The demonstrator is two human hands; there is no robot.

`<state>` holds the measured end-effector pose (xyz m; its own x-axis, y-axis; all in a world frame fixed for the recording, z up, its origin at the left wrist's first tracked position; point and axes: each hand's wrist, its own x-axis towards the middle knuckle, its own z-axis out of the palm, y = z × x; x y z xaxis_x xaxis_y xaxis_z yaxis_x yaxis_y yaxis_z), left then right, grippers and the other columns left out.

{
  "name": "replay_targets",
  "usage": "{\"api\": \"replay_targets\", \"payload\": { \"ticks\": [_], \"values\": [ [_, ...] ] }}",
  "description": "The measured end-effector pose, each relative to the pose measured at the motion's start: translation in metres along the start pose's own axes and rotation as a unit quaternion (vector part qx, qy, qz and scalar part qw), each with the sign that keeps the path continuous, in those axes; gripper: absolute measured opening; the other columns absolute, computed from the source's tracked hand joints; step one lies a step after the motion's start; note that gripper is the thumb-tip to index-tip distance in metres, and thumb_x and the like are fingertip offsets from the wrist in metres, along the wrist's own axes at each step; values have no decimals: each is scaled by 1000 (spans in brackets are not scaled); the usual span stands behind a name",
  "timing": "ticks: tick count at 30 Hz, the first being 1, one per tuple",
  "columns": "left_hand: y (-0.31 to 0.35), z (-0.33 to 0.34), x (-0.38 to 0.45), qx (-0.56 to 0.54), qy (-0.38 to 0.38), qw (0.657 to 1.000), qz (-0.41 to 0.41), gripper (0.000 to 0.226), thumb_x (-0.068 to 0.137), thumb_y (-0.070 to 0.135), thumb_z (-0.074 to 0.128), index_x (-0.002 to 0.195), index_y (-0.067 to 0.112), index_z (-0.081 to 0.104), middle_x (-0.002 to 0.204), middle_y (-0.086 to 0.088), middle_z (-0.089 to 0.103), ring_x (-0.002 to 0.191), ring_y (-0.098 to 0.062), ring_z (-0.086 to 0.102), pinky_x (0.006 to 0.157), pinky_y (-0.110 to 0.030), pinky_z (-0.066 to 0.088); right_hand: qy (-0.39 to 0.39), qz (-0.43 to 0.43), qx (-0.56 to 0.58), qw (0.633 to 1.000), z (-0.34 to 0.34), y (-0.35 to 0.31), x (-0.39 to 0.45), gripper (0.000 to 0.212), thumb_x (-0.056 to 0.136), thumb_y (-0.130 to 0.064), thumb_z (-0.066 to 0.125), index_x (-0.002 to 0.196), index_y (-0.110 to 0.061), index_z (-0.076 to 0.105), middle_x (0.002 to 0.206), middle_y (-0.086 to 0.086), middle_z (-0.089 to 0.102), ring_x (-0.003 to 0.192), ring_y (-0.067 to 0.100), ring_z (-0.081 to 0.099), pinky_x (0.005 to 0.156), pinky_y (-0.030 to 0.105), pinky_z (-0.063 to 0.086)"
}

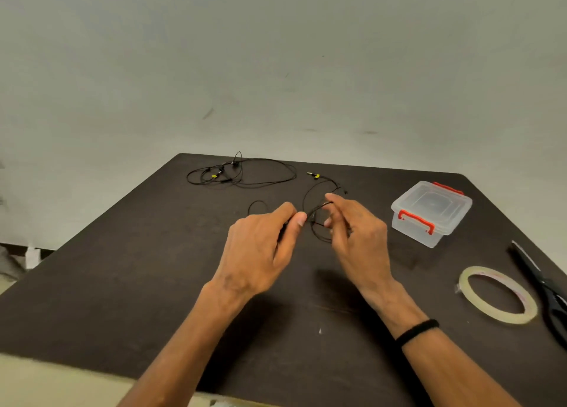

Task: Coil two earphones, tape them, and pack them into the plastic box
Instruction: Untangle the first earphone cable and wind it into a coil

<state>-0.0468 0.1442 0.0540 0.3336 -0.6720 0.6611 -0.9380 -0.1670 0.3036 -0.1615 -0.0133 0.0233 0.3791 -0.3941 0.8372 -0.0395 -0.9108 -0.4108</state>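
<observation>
Left hand (260, 247): thumb and fingers pinched on the near earphone (316, 210), held just above the bench (122, 268)
Right hand (356, 232): fingers curled round a loop of the same cable
Second earphone (239, 173): loose tangle at the far edge, untouched
Handling: thin, light, limp cable, likely to spring open; best gripped across the gathered loops, not by the plug (313, 175)
Plastic box (431, 212): lid on, right of the hands
Tape roll (497, 294): flat, near the scissors (543, 287)
</observation>
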Motion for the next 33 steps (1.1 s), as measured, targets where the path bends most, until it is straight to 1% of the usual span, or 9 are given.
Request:
{"api": "replay_targets", "payload": {
  "ticks": [4, 8, 13, 20, 24, 26, 28, 30, 33],
  "values": [
    [3, -33, -20, 12, -38, 999, -8, 41, 106, 55, 31, 85, 25, 49, 52, 4, 47, 49, -18, 50, 54, -38, 47, -6, 131, -23, 991, -14, 1, -6, 24, 102, -19, 65, 124, -18, 74, 108, -1, 78, 77, 7, 74, 79, 38, 62],
    [15, -56, -27, 38, -45, 998, -11, 42, 105, 59, 28, 85, 27, 47, 53, 4, 50, 50, -19, 52, 58, -42, 52, -81, 34, 10, 996, -24, -44, -21, 45, 96, -17, 74, 139, -20, 64, 137, -5, 66, 66, 0, 60, 74, 21, 58],
    [39, -73, -28, 61, -67, 996, -6, 39, 106, 61, 31, 87, 31, 47, 58, 7, 53, 57, -20, 56, 60, -41, 54, -68, -64, 66, 993, -41, -86, -32, 27, 99, -5, 70, 125, -11, 72, 115, -3, 73, 93, 1, 69, 87, 26, 61],
    [52, -105, -36, 88, -130, 987, -19, 37, 104, 61, 32, 86, 35, 50, 61, 9, 54, 60, -11, 57, 66, -36, 55, -35, 135, 50, 989, -55, -62, -32, 21, 104, -18, 63, 120, -17, 77, 89, -8, 76, 79, 1, 73, 76, 30, 63],
    [48, -113, -40, 91, -128, 987, -37, 36, 103, 60, 35, 90, 34, 56, 64, 10, 57, 62, -11, 58, 68, -38, 57, -71, 231, -8, 970, -57, -37, -24, 22, 102, -21, 64, 119, -17, 77, 97, 1, 79, 87, 11, 76, 90, 44, 61],
    [47, -109, -41, 89, -125, 987, -45, 37, 103, 61, 34, 91, 34, 56, 65, 10, 58, 63, -12, 60, 70, -40, 58, -104, 213, -68, 969, -58, -43, -26, 33, 97, -23, 70, 129, -18, 72, 122, 4, 74, 97, 24, 74, 98, 42, 57],
    [47, -102, -40, 92, -125, 987, -51, 36, 104, 62, 34, 90, 35, 53, 66, 9, 59, 65, -14, 62, 71, -41, 59, -121, 147, -63, 980, -58, -63, -33, 44, 92, -26, 76, 136, -21, 68, 135, -3, 63, 82, 17, 72, 91, 35, 59],
    [49, -92, -37, 91, -117, 988, -52, 34, 104, 62, 35, 88, 36, 51, 67, 9, 59, 68, -17, 63, 71, -41, 58, -131, 79, -13, 988, -59, -88, -38, 46, 95, -27, 75, 139, -24, 65, 135, -10, 58, 68, 11, 67, 79, 25, 60],
    [56, -81, -30, 84, -116, 989, -49, 32, 103, 62, 37, 86, 37, 47, 67, 10, 58, 72, -21, 64, 70, -39, 56, -93, 5, 32, 995, -58, -100, -37, 33, 99, -15, 71, 132, -14, 71, 124, -3, 67, 92, 7, 70, 83, 27, 61]
  ]
}}
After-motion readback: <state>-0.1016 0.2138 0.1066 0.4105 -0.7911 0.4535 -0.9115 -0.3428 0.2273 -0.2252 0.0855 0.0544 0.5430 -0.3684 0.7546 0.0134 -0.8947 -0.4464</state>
